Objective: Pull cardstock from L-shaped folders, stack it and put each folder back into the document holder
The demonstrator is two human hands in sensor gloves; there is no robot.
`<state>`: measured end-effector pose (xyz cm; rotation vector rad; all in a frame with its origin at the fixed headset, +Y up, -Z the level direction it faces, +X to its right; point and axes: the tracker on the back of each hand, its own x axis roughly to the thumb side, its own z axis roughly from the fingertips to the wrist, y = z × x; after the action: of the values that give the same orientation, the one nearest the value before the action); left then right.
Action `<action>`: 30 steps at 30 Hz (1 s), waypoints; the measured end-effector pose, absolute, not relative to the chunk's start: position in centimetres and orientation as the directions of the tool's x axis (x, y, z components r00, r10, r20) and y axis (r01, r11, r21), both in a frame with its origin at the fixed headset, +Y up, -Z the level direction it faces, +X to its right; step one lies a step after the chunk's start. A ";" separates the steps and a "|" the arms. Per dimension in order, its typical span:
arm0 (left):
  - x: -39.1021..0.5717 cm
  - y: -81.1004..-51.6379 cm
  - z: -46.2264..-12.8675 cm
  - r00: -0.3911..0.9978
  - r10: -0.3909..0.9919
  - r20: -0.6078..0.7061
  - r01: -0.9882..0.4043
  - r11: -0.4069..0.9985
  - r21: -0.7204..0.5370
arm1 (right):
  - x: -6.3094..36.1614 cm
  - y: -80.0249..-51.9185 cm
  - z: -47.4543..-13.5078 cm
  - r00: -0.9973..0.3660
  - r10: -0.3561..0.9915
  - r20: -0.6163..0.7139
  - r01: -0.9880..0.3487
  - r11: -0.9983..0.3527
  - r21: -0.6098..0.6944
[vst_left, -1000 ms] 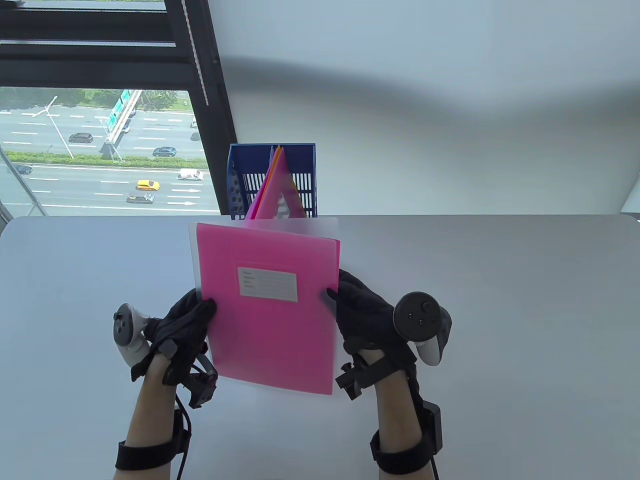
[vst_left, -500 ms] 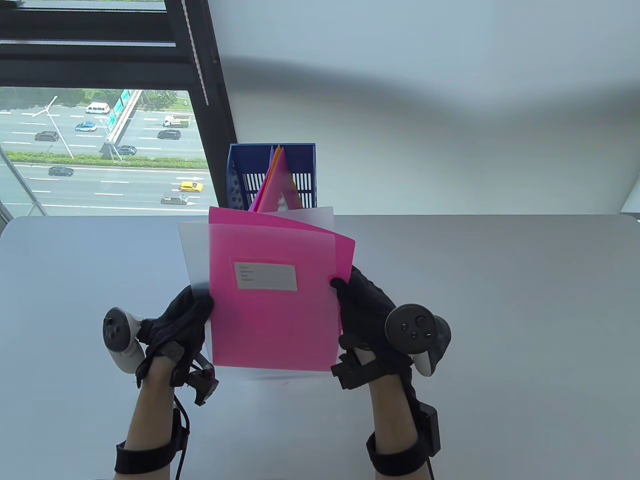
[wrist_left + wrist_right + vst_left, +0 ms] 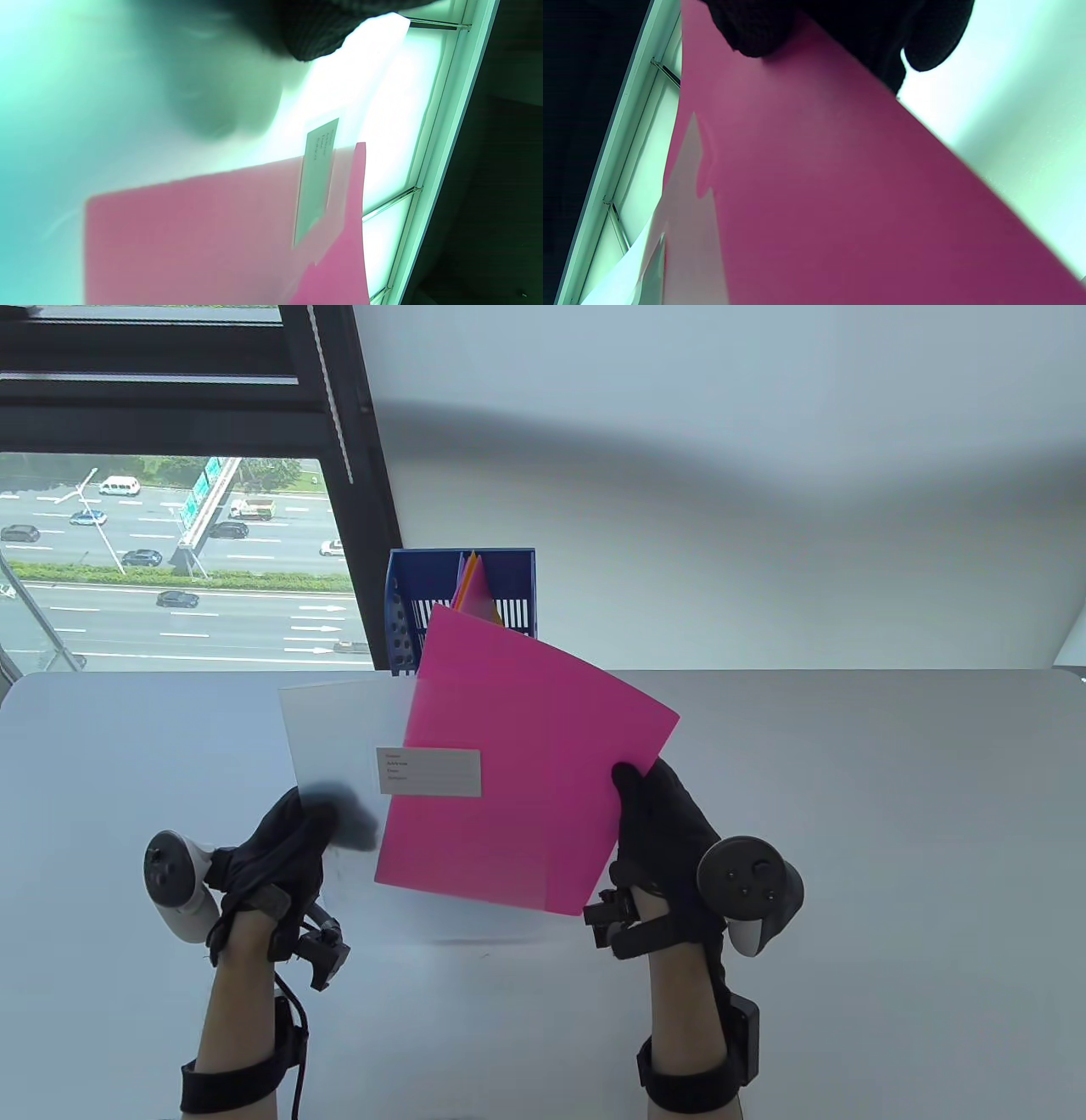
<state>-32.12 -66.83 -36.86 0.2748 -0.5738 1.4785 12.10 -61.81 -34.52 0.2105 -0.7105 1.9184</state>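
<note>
Both forearms come in from six o'clock and rise over the worktop, each with a dark strap near the elbow end. The left hand (image 3: 284, 848), gloved in black, sits at about eight o'clock, its fingers pinching a translucent folder (image 3: 339, 738). The right hand (image 3: 657, 831), at about four o'clock, pinches the pink cardstock (image 3: 526, 763), thumb on its near face. Trackers jut outward from both hands.

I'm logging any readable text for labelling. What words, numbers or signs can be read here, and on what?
Nothing can be read for certain.
Label on the clear folder: four short printed lines, too small and blurred to read.
The same label in the left wrist view: seen sideways, blurred.
Green road sign outside the window: too small.
Pink cardstock: no print visible.
</note>
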 end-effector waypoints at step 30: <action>-35.1 -66.9 -36.4 -0.019 0.853 0.522 -0.993 0.044 -0.108 | 22.3 -68.3 -36.2 -0.612 0.790 -0.044 -0.697 -0.564 -0.442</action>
<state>-35.10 -66.92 -36.42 0.3378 -0.5218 1.5125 22.31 -68.25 -36.21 -0.2988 -0.4868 2.1922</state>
